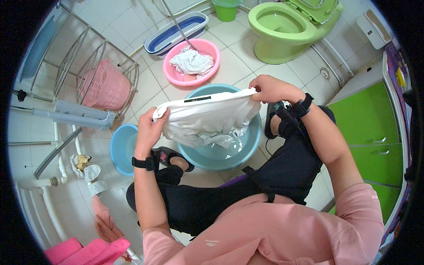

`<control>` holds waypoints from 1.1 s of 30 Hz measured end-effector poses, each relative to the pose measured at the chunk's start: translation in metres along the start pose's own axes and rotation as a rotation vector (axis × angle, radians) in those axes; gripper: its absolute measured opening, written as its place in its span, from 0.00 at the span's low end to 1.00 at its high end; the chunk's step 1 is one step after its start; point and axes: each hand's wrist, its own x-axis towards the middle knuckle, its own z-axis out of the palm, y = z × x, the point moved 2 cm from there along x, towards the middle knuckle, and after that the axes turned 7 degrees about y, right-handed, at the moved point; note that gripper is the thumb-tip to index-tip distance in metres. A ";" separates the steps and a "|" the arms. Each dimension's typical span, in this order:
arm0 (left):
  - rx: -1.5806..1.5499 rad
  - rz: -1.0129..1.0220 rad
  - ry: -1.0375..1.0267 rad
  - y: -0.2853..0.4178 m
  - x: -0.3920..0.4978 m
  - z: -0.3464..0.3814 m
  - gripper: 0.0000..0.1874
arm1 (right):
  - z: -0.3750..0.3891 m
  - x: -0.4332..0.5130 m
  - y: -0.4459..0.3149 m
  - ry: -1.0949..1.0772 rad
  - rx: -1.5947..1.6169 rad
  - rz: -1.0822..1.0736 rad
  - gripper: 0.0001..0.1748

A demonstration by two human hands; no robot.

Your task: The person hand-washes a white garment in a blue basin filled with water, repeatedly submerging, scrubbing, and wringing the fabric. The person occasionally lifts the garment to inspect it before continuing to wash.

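A wet white garment (208, 116) with a small dark label at its upper edge is stretched between my two hands. My left hand (150, 127) pinches its left corner, and my right hand (275, 89) grips its right corner. The garment hangs over a large blue-green basin (218, 163) of water, its lower part down at the water. Beyond that basin, a pink basin (168, 68) holds a bunched white cloth (192, 62). A smaller blue basin (123, 149) stands on the floor beside my left wrist, partly hidden by it.
A green toilet (276, 33) stands at the upper right, green cabinets (367, 116) at the right. A blue-and-white oblong tub (152, 46) lies behind the pink basin. At the left are a metal rack (89, 28) with a pink basket (114, 86) and white pipes (51, 208).
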 end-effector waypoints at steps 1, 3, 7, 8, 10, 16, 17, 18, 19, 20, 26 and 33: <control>0.099 0.041 0.007 0.000 0.001 -0.001 0.13 | 0.000 0.000 0.001 -0.053 0.151 0.025 0.14; 0.243 0.160 0.046 0.004 0.000 -0.003 0.12 | -0.001 -0.001 -0.003 0.048 0.080 -0.096 0.13; 0.286 0.225 0.213 0.021 -0.002 -0.015 0.05 | -0.006 -0.010 -0.026 0.164 0.095 -0.241 0.12; 0.230 0.282 0.247 0.030 -0.003 -0.017 0.09 | -0.013 -0.016 -0.033 0.164 0.149 -0.249 0.14; 0.234 0.269 0.288 0.049 0.001 -0.028 0.12 | -0.025 -0.022 -0.050 0.168 0.329 -0.181 0.17; 0.120 0.339 0.350 0.131 0.001 -0.059 0.14 | -0.059 -0.048 -0.113 0.204 0.583 -0.317 0.16; 0.045 0.378 0.351 0.146 -0.001 -0.061 0.15 | -0.063 -0.054 -0.123 0.203 0.613 -0.350 0.17; 0.013 0.321 0.321 0.159 -0.001 -0.066 0.16 | -0.067 -0.060 -0.132 0.197 0.650 -0.357 0.17; -0.048 0.244 0.346 0.171 -0.002 -0.067 0.17 | -0.070 -0.066 -0.140 0.192 0.695 -0.364 0.18; -0.142 0.245 0.319 0.182 -0.007 -0.069 0.17 | -0.072 -0.070 -0.148 0.199 0.749 -0.367 0.19; -0.219 0.202 0.267 0.236 -0.032 -0.087 0.18 | -0.085 -0.091 -0.186 0.248 0.734 -0.375 0.21; -0.337 0.116 0.334 0.221 -0.034 -0.074 0.16 | -0.071 -0.074 -0.170 0.117 0.934 -0.307 0.20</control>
